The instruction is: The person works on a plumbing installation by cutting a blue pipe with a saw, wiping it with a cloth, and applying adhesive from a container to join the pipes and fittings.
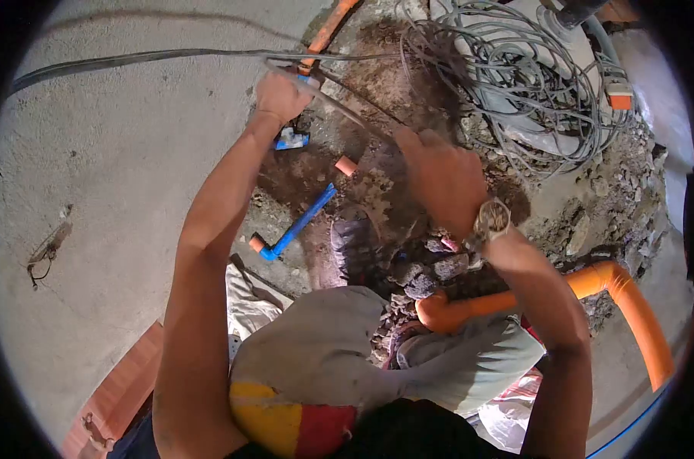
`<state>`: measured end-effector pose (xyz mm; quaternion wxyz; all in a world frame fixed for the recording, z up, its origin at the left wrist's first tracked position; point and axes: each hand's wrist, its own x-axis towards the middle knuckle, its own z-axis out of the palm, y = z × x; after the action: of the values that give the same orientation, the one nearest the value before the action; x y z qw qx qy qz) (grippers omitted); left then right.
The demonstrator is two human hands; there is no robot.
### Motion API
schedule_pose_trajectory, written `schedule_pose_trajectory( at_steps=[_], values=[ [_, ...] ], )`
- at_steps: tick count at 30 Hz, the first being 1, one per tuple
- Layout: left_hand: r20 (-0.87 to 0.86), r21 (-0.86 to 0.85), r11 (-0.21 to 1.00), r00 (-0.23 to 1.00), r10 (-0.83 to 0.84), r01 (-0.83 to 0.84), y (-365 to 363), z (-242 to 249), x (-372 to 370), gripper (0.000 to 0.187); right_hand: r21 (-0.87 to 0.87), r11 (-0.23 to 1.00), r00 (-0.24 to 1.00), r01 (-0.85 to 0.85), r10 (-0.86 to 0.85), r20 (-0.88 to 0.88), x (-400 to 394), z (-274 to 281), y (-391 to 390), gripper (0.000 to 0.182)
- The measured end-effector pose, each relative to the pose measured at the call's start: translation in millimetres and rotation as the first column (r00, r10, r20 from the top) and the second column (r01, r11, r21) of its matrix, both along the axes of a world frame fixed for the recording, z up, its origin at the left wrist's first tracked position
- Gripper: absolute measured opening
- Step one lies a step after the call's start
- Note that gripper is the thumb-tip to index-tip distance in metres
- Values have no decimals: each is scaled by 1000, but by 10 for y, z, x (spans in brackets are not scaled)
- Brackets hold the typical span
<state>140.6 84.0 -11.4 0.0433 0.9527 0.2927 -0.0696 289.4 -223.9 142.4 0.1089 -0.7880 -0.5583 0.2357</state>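
Note:
My left hand [283,96] is closed at the upper middle, beside the lower end of an orange pipe [324,34] and a blue fitting; what it grips is mostly hidden. A thin grey strip [343,109] runs diagonally from near my left hand to my right hand [443,180], whose fingers are closed round its end. A watch [494,217] is on my right wrist. Just below my left hand lies a blue and white piece [291,139]. A short orange pipe piece [346,166] and a blue pipe with an elbow [305,220] lie on the dirt between my arms.
Coiled grey cables [523,92] lie at the upper right. A dark cable [156,55] crosses the concrete floor. Rubble [450,266] and a thick orange pipe [592,281] are at the lower right, near my knees. A reddish board [121,382] lies at the lower left.

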Motion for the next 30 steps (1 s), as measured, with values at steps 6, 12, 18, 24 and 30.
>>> schedule_pose_trajectory(
  at_steps=[6, 12, 18, 24, 30],
  values=[
    [160, -52, 999, 987, 10, -2, -88, 160, 17, 51, 86, 996, 999, 31, -33, 18, 45, -58, -334, 27],
    [213, -53, 998, 977, -6, 18, 17, -100, -5, 57, 29, 998, 999, 49, -49, 7, 31, 75, -399, 27],
    [200, -56, 997, 977, 66, -56, -97, 104, 50, 57, 57, 998, 1000, -12, 11, 11, -119, 176, -54, 29],
    [106, -162, 983, 989, 102, -84, -37, 206, 33, 54, 7, 999, 999, 50, -50, -20, -57, 122, -88, 33],
    [75, -266, 960, 995, -66, 84, 130, 145, -42, 49, 58, 997, 998, 60, -58, -25, 8, 70, -73, 33]
  ],
)
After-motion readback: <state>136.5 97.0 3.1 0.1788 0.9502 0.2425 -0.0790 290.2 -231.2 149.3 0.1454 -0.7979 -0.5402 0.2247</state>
